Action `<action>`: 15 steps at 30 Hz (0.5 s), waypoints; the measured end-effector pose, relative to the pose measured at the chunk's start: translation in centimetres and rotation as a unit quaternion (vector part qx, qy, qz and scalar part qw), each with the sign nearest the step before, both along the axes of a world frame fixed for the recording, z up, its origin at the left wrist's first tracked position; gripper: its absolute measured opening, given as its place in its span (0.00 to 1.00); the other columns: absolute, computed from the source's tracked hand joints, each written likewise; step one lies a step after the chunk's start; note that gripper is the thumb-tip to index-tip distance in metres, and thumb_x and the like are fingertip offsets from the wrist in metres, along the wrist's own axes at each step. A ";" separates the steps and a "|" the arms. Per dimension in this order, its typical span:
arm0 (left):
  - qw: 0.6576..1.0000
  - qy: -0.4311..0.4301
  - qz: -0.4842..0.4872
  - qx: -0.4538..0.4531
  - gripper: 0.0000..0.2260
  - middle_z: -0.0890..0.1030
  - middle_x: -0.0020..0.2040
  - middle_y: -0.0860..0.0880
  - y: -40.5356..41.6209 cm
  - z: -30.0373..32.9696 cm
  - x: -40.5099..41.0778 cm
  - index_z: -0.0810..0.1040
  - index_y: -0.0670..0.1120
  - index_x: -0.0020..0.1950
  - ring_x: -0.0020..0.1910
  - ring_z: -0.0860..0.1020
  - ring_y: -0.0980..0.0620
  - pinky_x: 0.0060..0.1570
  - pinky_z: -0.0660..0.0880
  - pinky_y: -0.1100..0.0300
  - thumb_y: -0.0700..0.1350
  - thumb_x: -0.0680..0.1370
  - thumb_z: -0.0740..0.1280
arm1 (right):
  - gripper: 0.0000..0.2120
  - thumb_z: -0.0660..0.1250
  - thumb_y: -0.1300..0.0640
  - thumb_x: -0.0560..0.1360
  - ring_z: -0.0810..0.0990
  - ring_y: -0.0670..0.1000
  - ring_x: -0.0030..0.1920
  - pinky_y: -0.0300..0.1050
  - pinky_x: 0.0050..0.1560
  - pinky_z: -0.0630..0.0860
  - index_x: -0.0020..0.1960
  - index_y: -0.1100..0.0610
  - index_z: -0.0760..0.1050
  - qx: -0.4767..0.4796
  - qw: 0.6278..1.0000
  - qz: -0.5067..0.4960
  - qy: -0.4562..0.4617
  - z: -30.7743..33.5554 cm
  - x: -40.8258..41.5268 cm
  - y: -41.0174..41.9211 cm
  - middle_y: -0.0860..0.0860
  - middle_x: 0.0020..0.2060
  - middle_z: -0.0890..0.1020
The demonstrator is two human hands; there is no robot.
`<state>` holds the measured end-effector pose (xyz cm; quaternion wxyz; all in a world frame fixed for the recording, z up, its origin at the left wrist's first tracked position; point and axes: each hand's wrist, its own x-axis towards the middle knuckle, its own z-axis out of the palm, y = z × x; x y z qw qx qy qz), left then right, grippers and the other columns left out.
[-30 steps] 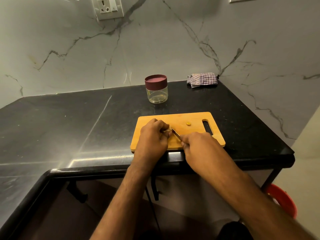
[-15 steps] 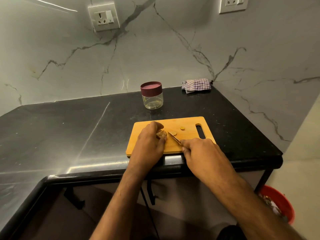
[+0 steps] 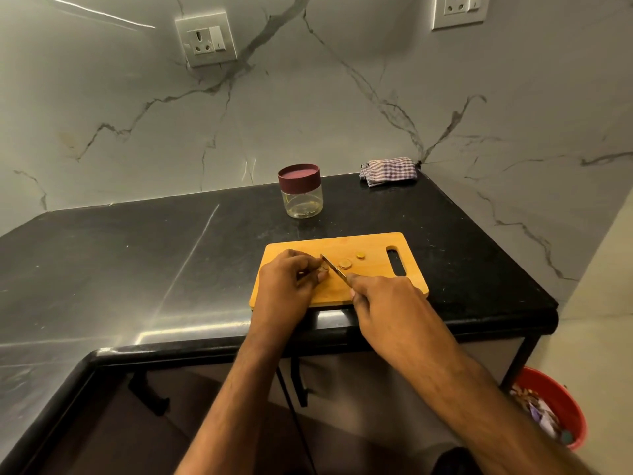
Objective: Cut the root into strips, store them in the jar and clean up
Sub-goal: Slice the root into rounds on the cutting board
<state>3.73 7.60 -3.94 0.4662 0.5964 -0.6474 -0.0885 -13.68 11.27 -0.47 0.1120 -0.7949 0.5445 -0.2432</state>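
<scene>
Left hand (image 3: 286, 286) curled on the board (image 3: 376, 246), fingertips pinching the root (image 3: 323, 268); right hand (image 3: 383, 299) wrapped round the knife (image 3: 335, 269), blade just beside the root. Two slices (image 3: 345, 264) right of the blade. Lidded jar (image 3: 301, 190) behind the board, cloth (image 3: 388, 171) in the corner.

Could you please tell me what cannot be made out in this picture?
- Root: head view, mostly hidden under the left hand.
- Knife handle: covered by the right hand.
- Jar: contents too faint to tell.
- Red bin: cut off by the counter.
</scene>
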 end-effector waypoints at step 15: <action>1.000 -0.004 -0.017 -0.001 0.08 0.82 0.50 0.55 -0.4 0.2 0.4 0.87 0.45 0.53 0.49 0.81 0.60 0.53 0.77 0.68 0.40 0.75 0.75 | 0.13 0.61 0.55 0.80 0.77 0.52 0.51 0.46 0.50 0.77 0.64 0.49 0.74 0.060 0.997 0.000 0.046 0.8 3.0 -3.6 0.52 0.51 0.79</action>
